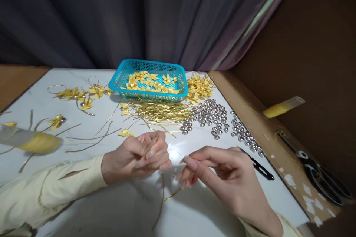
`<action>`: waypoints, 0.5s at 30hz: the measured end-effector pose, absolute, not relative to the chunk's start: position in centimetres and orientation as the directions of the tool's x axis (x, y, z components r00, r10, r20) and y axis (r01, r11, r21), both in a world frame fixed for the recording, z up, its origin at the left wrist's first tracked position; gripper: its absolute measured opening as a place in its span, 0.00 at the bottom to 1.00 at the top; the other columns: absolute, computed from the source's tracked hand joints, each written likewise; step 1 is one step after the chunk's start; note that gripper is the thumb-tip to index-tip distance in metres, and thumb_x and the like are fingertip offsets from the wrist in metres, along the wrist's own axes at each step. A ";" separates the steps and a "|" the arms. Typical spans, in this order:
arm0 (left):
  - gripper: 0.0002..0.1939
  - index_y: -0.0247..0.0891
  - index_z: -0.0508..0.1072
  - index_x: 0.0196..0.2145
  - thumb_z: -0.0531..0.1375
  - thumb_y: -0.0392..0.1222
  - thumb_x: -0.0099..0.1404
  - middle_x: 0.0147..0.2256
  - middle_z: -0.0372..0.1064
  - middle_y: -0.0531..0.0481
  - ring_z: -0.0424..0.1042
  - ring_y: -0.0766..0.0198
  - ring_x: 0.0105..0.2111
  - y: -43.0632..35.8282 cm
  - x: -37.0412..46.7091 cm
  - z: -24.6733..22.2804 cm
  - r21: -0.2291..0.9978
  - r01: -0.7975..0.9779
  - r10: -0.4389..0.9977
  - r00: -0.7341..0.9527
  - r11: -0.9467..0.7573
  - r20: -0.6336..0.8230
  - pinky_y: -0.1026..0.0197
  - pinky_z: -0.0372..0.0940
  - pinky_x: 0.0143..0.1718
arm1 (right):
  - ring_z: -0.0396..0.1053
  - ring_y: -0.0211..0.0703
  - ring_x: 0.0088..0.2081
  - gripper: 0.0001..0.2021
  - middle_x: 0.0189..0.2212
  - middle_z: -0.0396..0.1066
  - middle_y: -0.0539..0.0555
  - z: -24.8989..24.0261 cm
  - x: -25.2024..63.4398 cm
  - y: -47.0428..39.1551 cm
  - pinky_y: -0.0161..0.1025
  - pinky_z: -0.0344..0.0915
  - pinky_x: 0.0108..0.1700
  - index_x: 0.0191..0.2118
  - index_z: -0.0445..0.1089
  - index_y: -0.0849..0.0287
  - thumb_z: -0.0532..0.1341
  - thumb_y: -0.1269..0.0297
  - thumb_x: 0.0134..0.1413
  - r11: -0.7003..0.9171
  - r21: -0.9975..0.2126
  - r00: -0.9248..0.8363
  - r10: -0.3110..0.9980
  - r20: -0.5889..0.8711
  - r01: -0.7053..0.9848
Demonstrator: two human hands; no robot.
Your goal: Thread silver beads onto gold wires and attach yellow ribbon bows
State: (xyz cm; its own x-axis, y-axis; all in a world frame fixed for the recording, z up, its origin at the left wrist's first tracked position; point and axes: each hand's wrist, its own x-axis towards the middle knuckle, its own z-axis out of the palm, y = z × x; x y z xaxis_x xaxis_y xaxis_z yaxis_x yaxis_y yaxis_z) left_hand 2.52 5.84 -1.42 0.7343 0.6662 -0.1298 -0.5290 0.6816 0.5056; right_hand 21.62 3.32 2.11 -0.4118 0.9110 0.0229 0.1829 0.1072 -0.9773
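A dark grey curtain (125, 14) hangs behind a white marble-patterned table (217, 207), with a brown wall (319, 44) closing in on the right side. In the head view, the left hand (136, 155) sits near the table's middle, its fingers curled tight around a thin gold cord (162, 196), pinching it between thumb and forefinger; the cord trails down from the hand onto the table towards the person. The right hand (219, 172) is just beside it, fingers narrowed into a pinch on another stretch of the same gold cord, whose end slants out below the fingertips. Whether either hand also holds a small bead cannot be made out. Beyond the hands lies a bundle of cut gold cords (161, 113), and to its right a spread of silver bells (214, 118) running down towards the table's edge. A turquoise basket (118, 79) stands at the back, holding yellow ribbon bows (150, 81); a further heap of bows (198, 87) lies just beside its right wall. Finished bows on gold loops (80, 94) lie on the left side of the table. A black tool (260, 168) rests near the right hand. On the brown ledge to the right lie scissors (317, 172) and a yellow tube (282, 107); a blurred yellow spool (33, 141) sits at the far left.
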 end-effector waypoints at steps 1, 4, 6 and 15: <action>0.25 0.34 0.48 0.13 0.65 0.33 0.46 0.07 0.42 0.60 0.43 0.76 0.12 5.8 2.5 -1.4 0.503 -0.529 0.661 0.740 0.684 -0.122 0.69 0.51 0.23 | 0.73 0.36 0.21 0.09 0.20 0.76 0.52 2.1 21.6 3.3 0.28 0.71 0.27 0.26 0.73 0.63 0.60 0.70 0.56 0.109 -0.978 -0.413 0.910 0.027 0.178; 0.24 0.34 0.49 0.13 0.65 0.33 0.47 0.08 0.43 0.60 0.43 0.76 0.12 5.7 2.5 -1.4 0.497 -0.528 0.657 0.745 0.688 -0.117 0.69 0.51 0.23 | 0.73 0.35 0.21 0.09 0.20 0.76 0.52 2.1 21.6 3.3 0.28 0.70 0.27 0.26 0.73 0.62 0.60 0.70 0.56 0.118 -0.977 -0.418 0.908 0.034 0.177; 0.23 0.34 0.50 0.13 0.65 0.33 0.48 0.08 0.44 0.60 0.43 0.76 0.12 5.7 2.5 -1.4 0.493 -0.531 0.658 0.744 0.689 -0.118 0.69 0.51 0.23 | 0.73 0.35 0.21 0.09 0.21 0.76 0.52 2.1 21.6 3.2 0.28 0.70 0.26 0.26 0.73 0.62 0.59 0.70 0.56 0.131 -0.975 -0.422 0.905 0.045 0.177; 0.14 0.34 0.67 0.18 0.67 0.42 0.51 0.12 0.51 0.58 0.48 0.72 0.15 5.7 2.2 -2.1 0.556 -0.416 0.585 0.794 0.720 -0.163 0.66 0.53 0.24 | 0.72 0.36 0.21 0.10 0.21 0.76 0.54 1.9 21.5 3.3 0.30 0.69 0.26 0.27 0.73 0.63 0.59 0.68 0.57 0.064 -0.991 -0.454 0.891 0.005 0.116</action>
